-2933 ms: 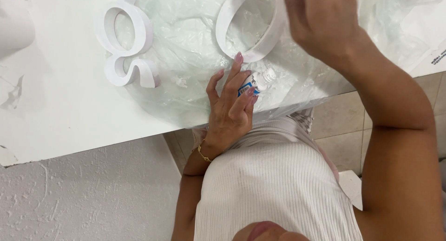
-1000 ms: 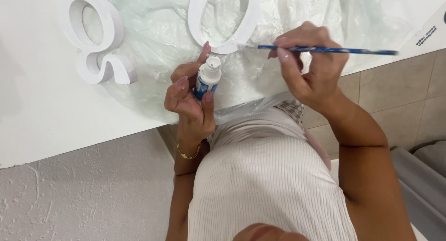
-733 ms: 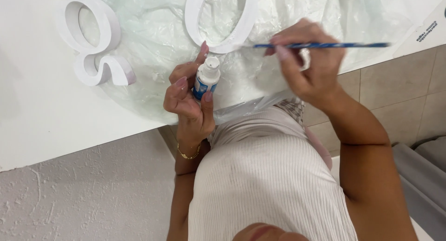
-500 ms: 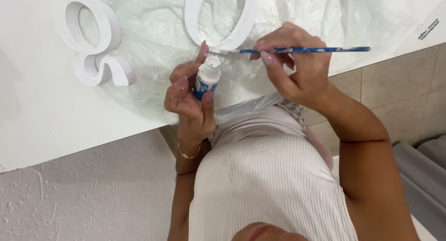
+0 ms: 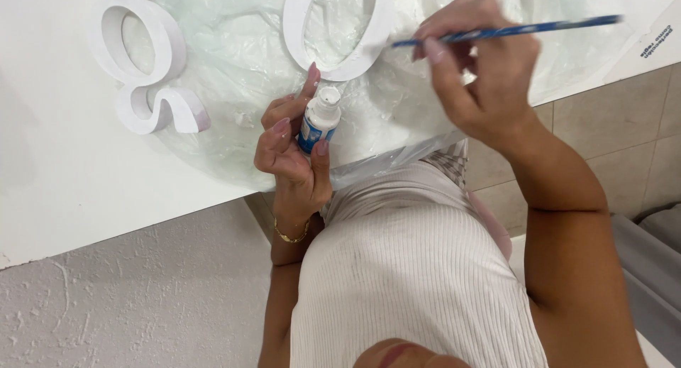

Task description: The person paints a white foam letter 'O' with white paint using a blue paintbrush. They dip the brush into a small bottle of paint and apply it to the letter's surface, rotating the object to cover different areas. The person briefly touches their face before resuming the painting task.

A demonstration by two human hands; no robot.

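My left hand grips a small white bottle with a blue label, held upright at the table's near edge. My right hand pinches a thin blue paintbrush, its tip pointing left toward a white oval letter shape. The brush tip lies at the oval's right rim, a little above and right of the bottle's mouth. The oval rests on a crumpled clear plastic sheet.
A second white curly letter shape lies to the left, partly on the plastic. The white table ends just in front of my body. Beige floor tiles show at right and a textured white surface below the table.
My right hand has lifted the brush away from the bottle's mouth and swung its tip up to the oval shape's rim. The left hand and bottle stay in place.
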